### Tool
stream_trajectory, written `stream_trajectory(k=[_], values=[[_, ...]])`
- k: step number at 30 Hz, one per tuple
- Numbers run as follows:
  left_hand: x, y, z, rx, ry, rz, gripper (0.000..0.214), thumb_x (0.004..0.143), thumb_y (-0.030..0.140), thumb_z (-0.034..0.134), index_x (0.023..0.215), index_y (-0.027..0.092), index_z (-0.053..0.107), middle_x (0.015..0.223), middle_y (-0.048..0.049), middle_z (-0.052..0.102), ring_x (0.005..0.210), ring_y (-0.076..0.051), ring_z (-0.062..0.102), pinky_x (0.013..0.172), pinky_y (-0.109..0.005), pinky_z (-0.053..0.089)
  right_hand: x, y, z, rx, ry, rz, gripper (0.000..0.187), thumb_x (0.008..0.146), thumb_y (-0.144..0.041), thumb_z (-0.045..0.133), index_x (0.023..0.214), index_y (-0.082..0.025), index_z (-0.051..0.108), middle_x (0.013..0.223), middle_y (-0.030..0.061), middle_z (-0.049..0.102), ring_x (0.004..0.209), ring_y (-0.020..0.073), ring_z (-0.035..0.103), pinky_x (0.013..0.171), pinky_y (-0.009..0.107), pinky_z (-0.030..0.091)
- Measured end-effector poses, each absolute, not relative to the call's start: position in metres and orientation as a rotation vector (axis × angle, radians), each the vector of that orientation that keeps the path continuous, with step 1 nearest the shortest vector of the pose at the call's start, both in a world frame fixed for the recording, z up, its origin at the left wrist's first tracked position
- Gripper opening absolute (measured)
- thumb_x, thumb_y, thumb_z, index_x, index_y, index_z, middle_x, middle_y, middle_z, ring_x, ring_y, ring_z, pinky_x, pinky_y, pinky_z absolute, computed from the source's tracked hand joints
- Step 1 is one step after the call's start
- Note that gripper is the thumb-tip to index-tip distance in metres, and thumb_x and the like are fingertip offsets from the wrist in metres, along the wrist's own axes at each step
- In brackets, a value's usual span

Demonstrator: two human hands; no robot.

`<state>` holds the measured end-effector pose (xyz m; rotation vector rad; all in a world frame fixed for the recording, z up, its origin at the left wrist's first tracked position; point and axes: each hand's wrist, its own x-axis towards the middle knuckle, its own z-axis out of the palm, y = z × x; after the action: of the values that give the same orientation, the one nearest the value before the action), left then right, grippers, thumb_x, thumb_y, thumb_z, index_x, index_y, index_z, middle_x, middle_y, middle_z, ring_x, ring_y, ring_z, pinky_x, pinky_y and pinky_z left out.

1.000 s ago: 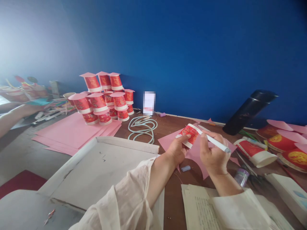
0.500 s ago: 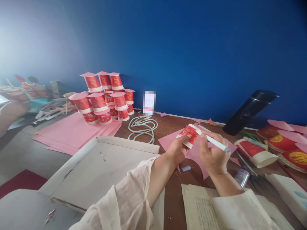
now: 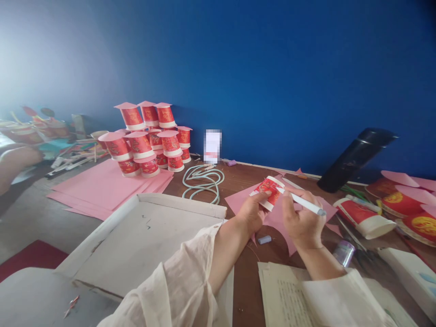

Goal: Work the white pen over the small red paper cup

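My left hand (image 3: 252,214): closed around red paper cup (image 3: 269,190), held above pink sheet (image 3: 238,200). My right hand (image 3: 301,222): pinching white pen (image 3: 303,203), tip against cup. Cable coil (image 3: 200,181) left, black flask (image 3: 354,159) right; bare table (image 3: 238,175) between.

Our left hand (image 3: 252,213) curls around the red cup (image 3: 269,190) from below, thumb on the cup's side. The forearm is bare, the sleeve bunched near the elbow. Our right hand (image 3: 301,221) sits just right of the cup, fingers pinched on a white pen (image 3: 303,204), tip against the cup, wrist bent.
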<state>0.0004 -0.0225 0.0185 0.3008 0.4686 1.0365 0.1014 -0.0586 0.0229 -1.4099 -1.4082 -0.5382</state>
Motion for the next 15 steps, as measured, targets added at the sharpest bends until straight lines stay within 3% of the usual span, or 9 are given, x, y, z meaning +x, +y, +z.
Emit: stream_trajectory(k=[15], values=[[0.0011, -0.0220, 0.0173, 0.290, 0.471, 1.043, 0.012, 0.068, 0.009, 0.063, 0.079, 0.013, 0.068, 0.086, -0.0068, 0.070, 0.090, -0.017, 0.064, 0.091, -0.028, 0.045, 0.1007, -0.0582, 0.0244, -1.373, -1.438, -0.560, 0.015, 0.082, -0.030, 0.054, 0.078, -0.018, 0.064, 0.077, 0.0057, 0.070, 0.074, 0.0187, 0.065, 0.073, 0.034, 0.049]])
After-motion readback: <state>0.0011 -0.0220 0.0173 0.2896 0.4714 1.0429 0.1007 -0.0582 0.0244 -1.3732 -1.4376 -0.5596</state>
